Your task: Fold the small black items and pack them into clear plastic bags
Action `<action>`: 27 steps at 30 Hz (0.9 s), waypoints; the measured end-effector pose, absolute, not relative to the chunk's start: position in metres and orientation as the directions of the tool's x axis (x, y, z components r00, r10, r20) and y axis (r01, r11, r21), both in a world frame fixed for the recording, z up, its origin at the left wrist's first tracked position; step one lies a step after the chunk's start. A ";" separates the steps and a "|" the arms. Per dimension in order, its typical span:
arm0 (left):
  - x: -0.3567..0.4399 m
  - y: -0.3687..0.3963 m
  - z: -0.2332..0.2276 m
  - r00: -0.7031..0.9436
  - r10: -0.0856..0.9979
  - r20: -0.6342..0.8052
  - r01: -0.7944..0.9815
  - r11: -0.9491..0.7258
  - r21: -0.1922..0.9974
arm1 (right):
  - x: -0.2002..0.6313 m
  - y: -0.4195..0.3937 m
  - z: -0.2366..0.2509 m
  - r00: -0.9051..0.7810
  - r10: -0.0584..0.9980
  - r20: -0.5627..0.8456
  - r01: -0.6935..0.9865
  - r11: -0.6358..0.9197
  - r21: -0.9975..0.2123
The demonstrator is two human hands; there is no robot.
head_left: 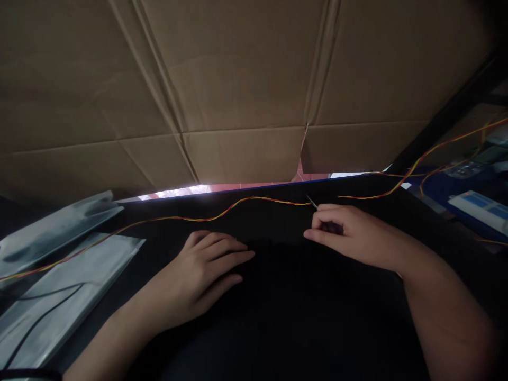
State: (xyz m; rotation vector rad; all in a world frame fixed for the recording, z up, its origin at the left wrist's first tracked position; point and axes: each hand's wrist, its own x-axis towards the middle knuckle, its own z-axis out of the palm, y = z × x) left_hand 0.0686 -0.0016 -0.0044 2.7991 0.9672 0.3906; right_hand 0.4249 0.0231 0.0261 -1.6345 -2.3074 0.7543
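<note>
My left hand [210, 264] rests palm down over the black surface, its fingers stretched out and holding nothing. To its right, my right hand [337, 230] is closed, fingers curled in a pinch. A thin, pointed metal tool [312, 201] sticks out beyond its fingertips; the rest is hidden by the hand, so I cannot tell its kind. That tip touches or overlaps the twisted red and yellow wire [254, 198], which runs along the far side of the surface. The wire seems to have a gap just above my right hand, with another stretch of wire [381, 196] continuing to the right.
A creased cardboard sheet [242, 84] walls off the far side, above the black tabletop [278, 317]. Clear plastic packets [79, 296] and a thin black cable [43, 317] lie at left. At right are a white and blue box [482, 209] and a dark frame bar [436, 121].
</note>
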 end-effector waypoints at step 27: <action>0.081 -0.004 -0.012 0.799 0.597 0.073 0.562 -0.784 0.265 | 0.360 -0.019 0.030 -0.477 0.879 -0.002 0.090 0.047 -0.995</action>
